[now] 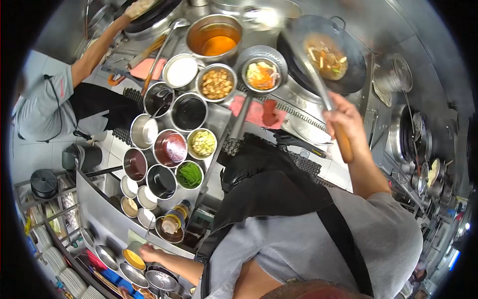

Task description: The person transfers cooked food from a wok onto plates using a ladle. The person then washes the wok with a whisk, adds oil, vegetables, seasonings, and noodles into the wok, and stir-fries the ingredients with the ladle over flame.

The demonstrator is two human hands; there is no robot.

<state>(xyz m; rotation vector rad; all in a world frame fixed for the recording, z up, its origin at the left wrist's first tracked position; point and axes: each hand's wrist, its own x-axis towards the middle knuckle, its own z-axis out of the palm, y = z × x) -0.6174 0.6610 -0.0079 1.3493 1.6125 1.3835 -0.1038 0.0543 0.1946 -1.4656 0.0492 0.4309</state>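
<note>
My right hand (344, 119) is wrapped round the wooden handle of a long metal ladle (316, 77), whose far end is blurred at the wok's left side. Inside the dark wok (352, 57) lies food in brown sauce (326, 57). Down at the lower left, my left hand (147, 252) is closed at a metal container with yellow contents (134, 259); its fingertips are too small to make out. A perforated strainer (244, 62) with chopped vegetables (261, 75) rests left of the wok.
Pots of sauces and ingredients, among them green vegetables (189, 175), fill the steel counter (109, 199). A pot of orange liquid (214, 36) stands behind. Another person (47, 104) reaches toward a pan at the upper left. Pink cloths (256, 112) lie below the strainer.
</note>
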